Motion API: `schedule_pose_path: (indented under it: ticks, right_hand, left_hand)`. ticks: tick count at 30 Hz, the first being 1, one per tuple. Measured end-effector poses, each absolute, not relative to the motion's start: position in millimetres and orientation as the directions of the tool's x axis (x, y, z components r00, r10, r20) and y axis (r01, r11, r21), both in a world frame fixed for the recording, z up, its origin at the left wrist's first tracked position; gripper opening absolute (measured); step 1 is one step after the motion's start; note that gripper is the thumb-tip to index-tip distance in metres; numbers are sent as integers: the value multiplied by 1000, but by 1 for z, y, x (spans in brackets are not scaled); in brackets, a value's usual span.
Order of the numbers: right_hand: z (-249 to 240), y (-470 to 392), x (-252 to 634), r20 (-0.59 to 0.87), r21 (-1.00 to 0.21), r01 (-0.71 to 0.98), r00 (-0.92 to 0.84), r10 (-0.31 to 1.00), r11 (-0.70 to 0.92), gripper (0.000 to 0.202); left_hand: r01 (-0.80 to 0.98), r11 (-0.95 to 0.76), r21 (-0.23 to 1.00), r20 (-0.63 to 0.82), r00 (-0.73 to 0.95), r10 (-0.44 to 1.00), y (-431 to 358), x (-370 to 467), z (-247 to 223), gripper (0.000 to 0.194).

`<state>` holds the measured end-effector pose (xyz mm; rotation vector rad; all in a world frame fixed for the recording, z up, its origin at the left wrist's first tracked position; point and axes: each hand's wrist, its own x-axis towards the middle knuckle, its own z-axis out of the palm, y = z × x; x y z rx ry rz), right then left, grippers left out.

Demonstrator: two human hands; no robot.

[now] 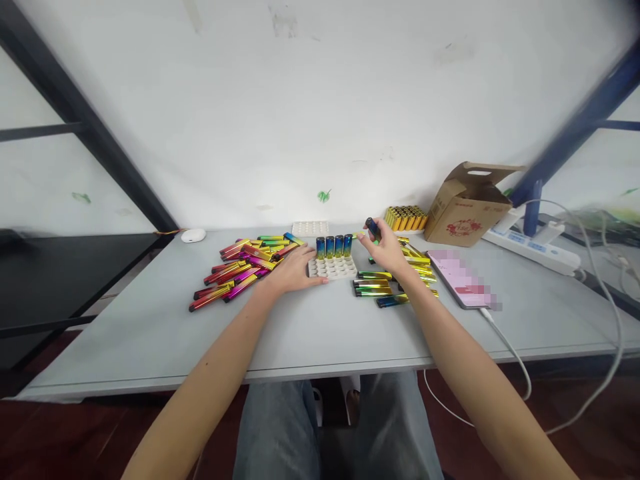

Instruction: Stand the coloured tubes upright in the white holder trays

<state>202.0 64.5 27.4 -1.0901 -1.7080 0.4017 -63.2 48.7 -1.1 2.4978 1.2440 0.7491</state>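
Observation:
My left hand (294,272) lies at the left side of a white tray (333,269) with rows of round holes. Its fingers are spread, the thumb stretched along the tray's front edge. Several blue-and-gold lighters (334,247) stand upright in the tray's back row. Right of the tray, my right hand (384,248) is raised above the table, pinching a dark blue lighter (372,227) between thumb and fingers. A pile of shiny red, purple, gold and green lighters (245,267) lies to the left. More green, gold and blue lighters (373,287) lie below my right hand.
Behind the tray, another white tray (311,229) rests against the wall. A block of upright gold lighters (406,218) stands beside an open cardboard box (465,207). A phone (460,280) with a charging cable, a power strip (535,250) and a white case (193,235) are also on the table.

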Motion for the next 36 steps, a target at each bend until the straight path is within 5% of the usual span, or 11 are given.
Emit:
schedule_pose_path:
  ticks: [5,9,12,18,22,25,29,32,36]
  right_hand:
    - [37,55,190,516,-828,223,-56,855,514,38]
    - [48,46,181,284,-944,-219,-159,946,247,45]
    - [56,38,178,185,-930,-357,-257,948,85,48]
    - [56,33,179,189,-937,-340,-320,928,73,53]
    - [52,36,177,192,-933,-351,-313,930,74,37]
    - [49,38,173,202,-930,-353,-267,942,100,29]
    - [44,37,168,290,-929,-310,-276,916,201,33]
    - [41,33,164,325,-932,-269,-333,885,241,35]
    - [39,27,160,308,-951,-166,-438,845,260,37]
  left_hand:
    - [685,-584,435,336,479,811,49,-46,-12,74]
    - [719,-540,436,336,427,839,46,-41,-8,89]
    - [725,-482,492,355,339,872,40,-42,-1,90]
    - [650,-560,513,550,252,796,27,-37,16,56]
    - [527,-669,525,648,261,715,17,-27,24,34]
    - [396,-593,701,557,216,802,13,-18,24,34]
    - [-21,-247,969,245,231,942,17,-10,24,47]
    - [-210,-27,977,107,380,919,18,-11,28,49]
    - [-138,63,988,33,601,798,13,-16,32,42]
